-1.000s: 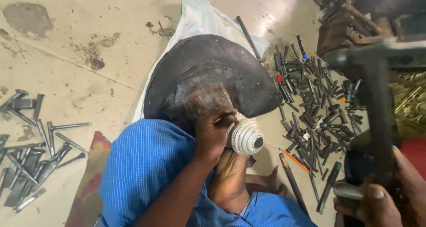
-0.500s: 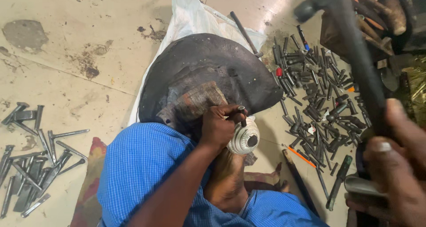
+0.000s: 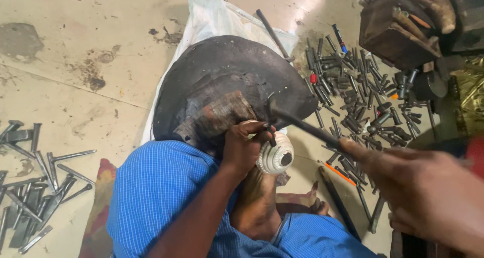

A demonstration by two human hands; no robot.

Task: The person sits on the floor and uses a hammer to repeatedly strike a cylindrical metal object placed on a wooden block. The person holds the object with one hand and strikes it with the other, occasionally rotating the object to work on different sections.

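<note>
One dark domed block (image 3: 227,71) lies on one white sack (image 3: 212,16) on the floor. One right hand (image 3: 428,197) grips one hammer (image 3: 302,127), its head at the block's near edge. One left hand (image 3: 247,147) pinches a small punch (image 3: 269,134) against one ribbed silver piece (image 3: 277,157).

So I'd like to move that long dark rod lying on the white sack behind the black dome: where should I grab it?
Take the long dark rod around its upper, far half, coming from above and the far side. That half lies bare on the white sack; its lower end runs up against the black dome and the pile of punches, leaving less room there.
</note>
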